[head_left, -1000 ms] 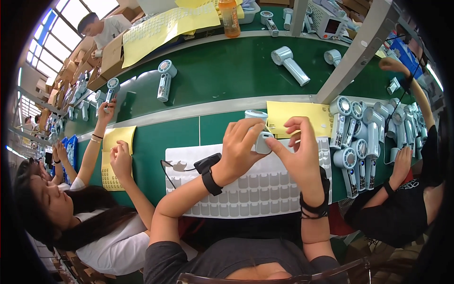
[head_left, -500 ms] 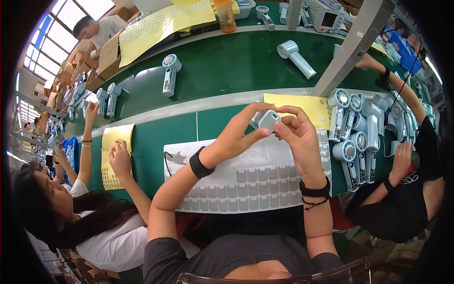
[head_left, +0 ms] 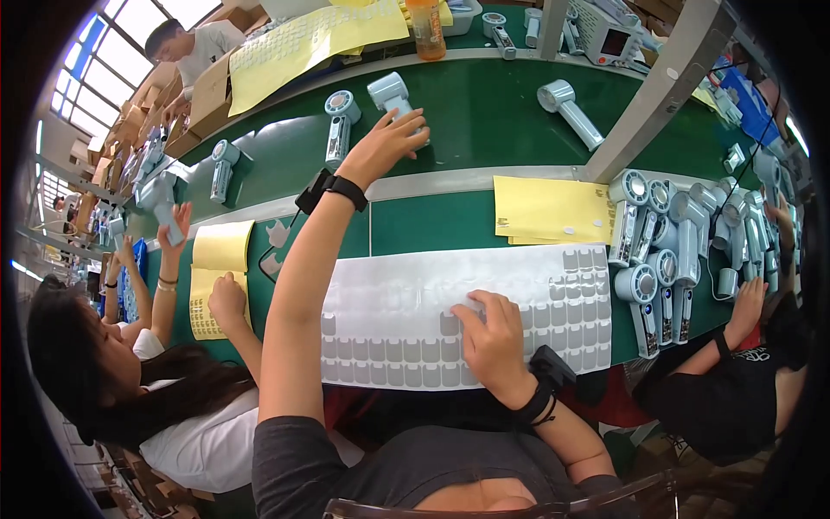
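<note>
My left hand (head_left: 386, 149) reaches out over the green belt (head_left: 484, 112), its fingers closed around the handle of a pale blue-grey handheld fan (head_left: 387, 87). The fan's round head shows beyond the fingers, and part of the handle is hidden under them. My right hand (head_left: 496, 346) rests low over a white sheet of grey stickers (head_left: 389, 277). Its thumb and forefinger are apart, with the thumb tip beside a single grey sticker (head_left: 449, 323). Nothing shows between those fingers.
More fans (head_left: 339, 125) lie along the belt. Several fans (head_left: 641, 285) are piled to the right of the sheet, by yellow sticker sheets (head_left: 553, 208). A metal post (head_left: 661, 82) rises at the right. Co-workers' hands (head_left: 227, 298) are on both sides.
My hands have parted from the fan they held together. The left has carried a fan forward to the belt; the right has come down to the sticker sheet.
</note>
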{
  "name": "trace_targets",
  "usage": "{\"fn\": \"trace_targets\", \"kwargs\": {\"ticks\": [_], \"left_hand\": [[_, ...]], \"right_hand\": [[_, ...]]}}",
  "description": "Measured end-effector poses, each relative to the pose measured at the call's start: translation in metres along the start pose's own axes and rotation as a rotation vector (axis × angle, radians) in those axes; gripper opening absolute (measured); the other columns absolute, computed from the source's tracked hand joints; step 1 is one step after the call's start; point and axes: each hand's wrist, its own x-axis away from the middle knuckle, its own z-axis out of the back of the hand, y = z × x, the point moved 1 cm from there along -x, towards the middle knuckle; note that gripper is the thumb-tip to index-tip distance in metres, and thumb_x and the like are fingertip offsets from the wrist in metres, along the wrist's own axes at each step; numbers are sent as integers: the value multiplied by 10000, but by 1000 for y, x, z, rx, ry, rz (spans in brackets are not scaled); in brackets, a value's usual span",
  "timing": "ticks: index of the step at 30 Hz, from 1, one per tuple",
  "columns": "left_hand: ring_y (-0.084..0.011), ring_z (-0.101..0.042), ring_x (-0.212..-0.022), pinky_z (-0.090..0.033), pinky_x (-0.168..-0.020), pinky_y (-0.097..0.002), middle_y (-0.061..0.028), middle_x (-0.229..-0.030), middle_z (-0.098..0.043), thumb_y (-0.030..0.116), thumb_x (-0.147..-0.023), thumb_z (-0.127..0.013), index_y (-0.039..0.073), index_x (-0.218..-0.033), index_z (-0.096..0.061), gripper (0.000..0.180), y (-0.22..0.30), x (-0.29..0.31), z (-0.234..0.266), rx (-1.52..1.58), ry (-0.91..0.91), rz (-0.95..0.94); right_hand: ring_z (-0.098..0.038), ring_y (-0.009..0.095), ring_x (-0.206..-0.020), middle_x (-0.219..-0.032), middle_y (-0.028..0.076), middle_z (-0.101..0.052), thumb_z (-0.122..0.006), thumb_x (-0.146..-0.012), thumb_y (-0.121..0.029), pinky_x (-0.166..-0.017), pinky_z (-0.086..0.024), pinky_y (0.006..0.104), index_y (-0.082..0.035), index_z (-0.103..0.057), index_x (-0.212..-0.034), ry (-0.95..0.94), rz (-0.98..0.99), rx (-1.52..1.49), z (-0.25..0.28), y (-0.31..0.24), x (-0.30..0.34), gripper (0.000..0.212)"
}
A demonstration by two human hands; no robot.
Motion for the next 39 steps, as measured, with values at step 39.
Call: {"fn": "trace_targets", "kwargs": {"ticks": [39], "left_hand": [[-223,-570,-954,-471,-879,-316,-120,-1090,-551,-42,-735,-781,44,-1196,-434,583,178,37,78,1233,589,361]], "right_hand": [[-572,105,-845,-924,33,-601,-656,-861,39,-763,-457,235,-41,-575,-954,-109,-489,-964,54,3,-25,147]]}}
